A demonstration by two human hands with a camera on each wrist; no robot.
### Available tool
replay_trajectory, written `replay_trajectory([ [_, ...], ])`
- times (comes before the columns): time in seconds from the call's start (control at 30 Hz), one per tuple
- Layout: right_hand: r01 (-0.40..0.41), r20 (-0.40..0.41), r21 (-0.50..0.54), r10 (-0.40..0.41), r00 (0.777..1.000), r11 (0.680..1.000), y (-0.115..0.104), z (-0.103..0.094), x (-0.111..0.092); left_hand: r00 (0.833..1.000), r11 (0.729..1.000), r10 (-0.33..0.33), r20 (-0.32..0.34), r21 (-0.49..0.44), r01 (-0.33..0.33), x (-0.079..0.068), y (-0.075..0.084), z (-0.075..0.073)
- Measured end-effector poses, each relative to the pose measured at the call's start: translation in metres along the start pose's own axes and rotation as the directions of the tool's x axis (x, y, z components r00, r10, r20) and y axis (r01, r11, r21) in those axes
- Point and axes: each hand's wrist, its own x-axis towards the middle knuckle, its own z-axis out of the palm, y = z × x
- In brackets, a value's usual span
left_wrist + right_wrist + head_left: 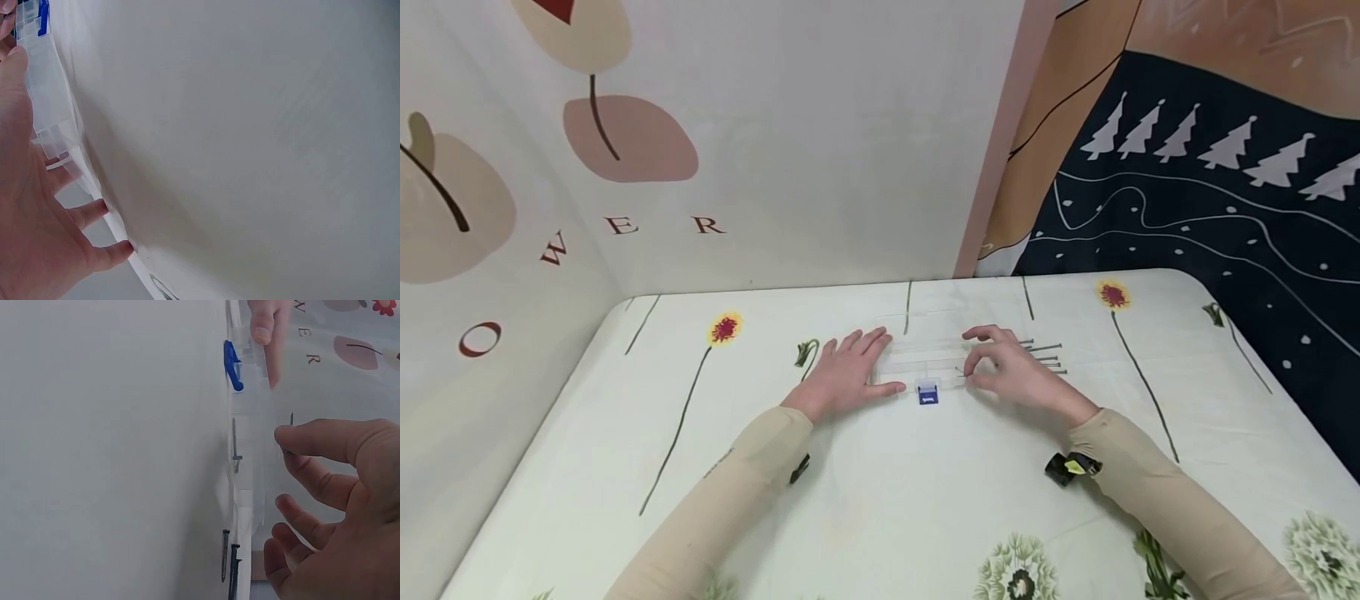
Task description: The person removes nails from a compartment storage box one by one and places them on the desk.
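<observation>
A clear plastic box (917, 364) with a blue latch (928, 394) on its near side lies at the middle of the table. My left hand (848, 375) rests at its left end, fingers spread and thumb along the near edge. Above the box's right part, my right hand (1011, 372) pinches a thin nail (292, 417) between thumb and index finger; its other fingers curl loosely. Another nail (235, 439) shows at the box in the right wrist view, seemingly inside. Several loose nails (1049, 359) lie on the cloth just right of the box, partly behind the right hand.
A white flower-printed cloth (880, 500) covers the table. Printed hangings (820, 167) rise behind and to the left, and a dark tree-patterned one (1210, 200) stands at the right. Black wrist cameras (1060, 469) sit by both cuffs.
</observation>
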Motion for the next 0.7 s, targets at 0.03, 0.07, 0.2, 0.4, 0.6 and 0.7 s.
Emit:
replay_trajectory([
  [0.03,-0.005,-0.001,0.006,0.005,1.0,1.0,0.0,-0.001,0.0,1.0,1.0,0.0,0.0,-0.001,0.0,0.0,0.0,0.0],
  [0.07,-0.011,-0.004,0.013,0.011,1.0,1.0,0.001,-0.002,0.0,1.0,1.0,0.0,-0.002,-0.001,0.0,0.0,0.0,0.0],
  [0.2,-0.019,-0.024,0.036,0.02,1.0,0.999,0.002,-0.008,-0.003,1.0,1.0,0.004,-0.001,-0.003,-0.004,-0.001,0.0,0.0],
  [0.4,-0.016,-0.034,0.063,0.018,0.999,0.998,0.007,-0.014,-0.007,1.0,1.0,0.005,-0.003,-0.005,-0.005,-0.001,0.0,0.001],
  [0.6,-0.029,-0.05,0.071,0.033,0.998,0.997,0.013,-0.021,-0.014,1.0,1.0,0.005,-0.008,-0.004,-0.005,-0.001,0.0,0.001],
  [0.7,-0.025,-0.059,0.077,0.029,0.998,0.997,0.017,-0.024,-0.018,1.0,1.0,0.003,-0.005,-0.003,-0.003,-0.001,0.001,0.001],
])
